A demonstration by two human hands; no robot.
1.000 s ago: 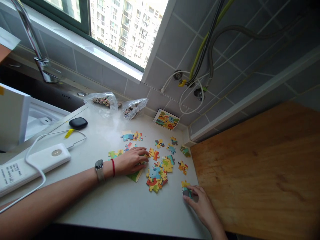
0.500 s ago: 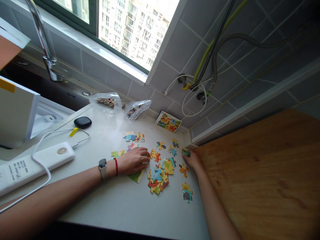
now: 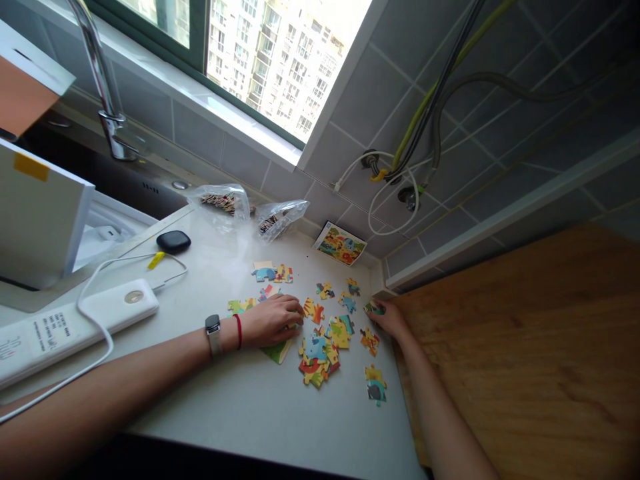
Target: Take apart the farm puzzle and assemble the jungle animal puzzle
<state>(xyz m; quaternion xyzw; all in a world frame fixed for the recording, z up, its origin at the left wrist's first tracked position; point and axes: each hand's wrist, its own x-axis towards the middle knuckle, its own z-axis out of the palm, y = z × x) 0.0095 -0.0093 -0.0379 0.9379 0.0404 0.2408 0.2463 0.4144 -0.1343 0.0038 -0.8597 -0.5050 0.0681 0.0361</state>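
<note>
Colourful jigsaw pieces lie scattered on a pale countertop. My left hand rests palm down, fingers together, on a green-edged joined section beside a cluster of joined pieces. My right hand is at the counter's far right edge, its fingers pinched on a single green puzzle piece. A joined pair of pieces lies alone near the front right. Further loose pieces sit behind my left hand.
A wooden board fills the right side. A puzzle picture card leans on the tiled wall. Two plastic bags of pieces lie at the back. A white power bank with cable, a black case and a sink tap stand left.
My right hand left the pair of pieces near the front edge and reached up to the far right edge, pinching a green piece. My left hand stayed put.
</note>
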